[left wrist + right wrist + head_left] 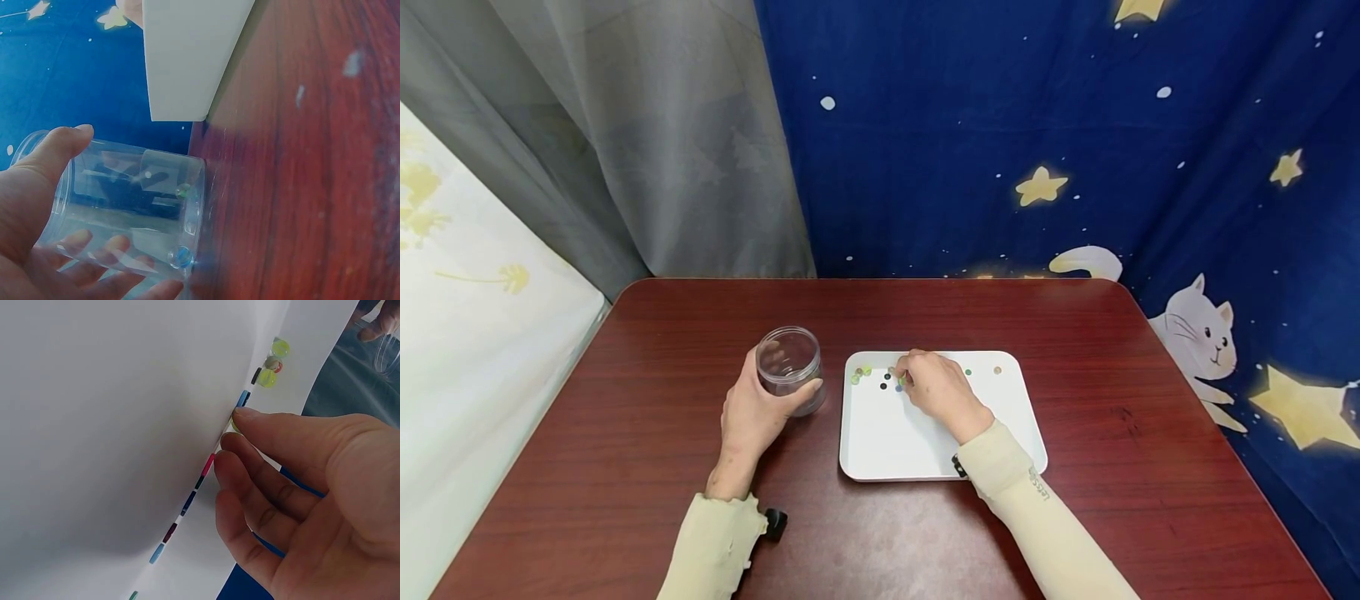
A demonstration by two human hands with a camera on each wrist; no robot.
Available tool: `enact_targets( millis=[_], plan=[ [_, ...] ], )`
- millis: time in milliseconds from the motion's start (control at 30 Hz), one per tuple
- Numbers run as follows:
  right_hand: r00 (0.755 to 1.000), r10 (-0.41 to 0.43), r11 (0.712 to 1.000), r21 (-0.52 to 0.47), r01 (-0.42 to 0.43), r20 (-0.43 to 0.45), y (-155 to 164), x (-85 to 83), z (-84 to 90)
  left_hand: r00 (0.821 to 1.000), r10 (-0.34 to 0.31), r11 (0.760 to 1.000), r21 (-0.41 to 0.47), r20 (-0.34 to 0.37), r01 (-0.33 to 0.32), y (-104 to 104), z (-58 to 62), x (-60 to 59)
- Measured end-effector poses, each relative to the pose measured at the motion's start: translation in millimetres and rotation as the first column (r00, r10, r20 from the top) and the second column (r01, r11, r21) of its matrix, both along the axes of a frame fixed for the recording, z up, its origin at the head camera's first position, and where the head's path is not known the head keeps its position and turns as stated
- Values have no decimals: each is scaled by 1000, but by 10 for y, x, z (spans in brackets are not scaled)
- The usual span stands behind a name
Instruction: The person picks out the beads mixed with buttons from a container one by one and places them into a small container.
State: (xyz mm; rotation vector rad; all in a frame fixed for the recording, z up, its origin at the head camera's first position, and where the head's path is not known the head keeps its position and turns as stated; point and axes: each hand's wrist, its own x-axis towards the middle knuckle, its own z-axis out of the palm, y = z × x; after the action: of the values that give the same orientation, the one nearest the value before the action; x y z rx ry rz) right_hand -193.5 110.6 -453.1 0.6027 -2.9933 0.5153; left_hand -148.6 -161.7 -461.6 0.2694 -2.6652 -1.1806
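On the table, a clear plastic jar (788, 354) stands upright to the left of a white tray (883, 442). My left hand (756, 412) grips the jar around its side, thumb on the near side. A blue-tinted marble (181, 256) and a small greenish piece (182, 190) show near the jar's bottom. Over the far part of the tray, my right hand (936, 387) pinches a yellow-green marble (235, 427) between thumb and fingers; they hide most of it. Yellow-green marbles (267, 378) and flat coloured discs, such as a pink one (208, 465), lie around the fingertips.
A dark red wooden table (647, 433) carries jar and tray. At the tray's far right lie a green disc (967, 372) and an orange-toned round piece (997, 370). Behind the table hang a blue starry curtain (925, 167) and a grey one (700, 167).
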Motion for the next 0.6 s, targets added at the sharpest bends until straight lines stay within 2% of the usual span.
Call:
enact_targets(
  millis=[433, 600],
  plan=[
    [1000, -13, 1000, -13, 13, 20, 13, -10, 18, 1000, 6, 1000, 4, 3, -6, -6, -14, -4],
    [1000, -9, 1000, -16, 9, 2, 22, -8, 39, 1000, 2, 1000, 3, 3, -2, -2, -3, -3]
  ],
)
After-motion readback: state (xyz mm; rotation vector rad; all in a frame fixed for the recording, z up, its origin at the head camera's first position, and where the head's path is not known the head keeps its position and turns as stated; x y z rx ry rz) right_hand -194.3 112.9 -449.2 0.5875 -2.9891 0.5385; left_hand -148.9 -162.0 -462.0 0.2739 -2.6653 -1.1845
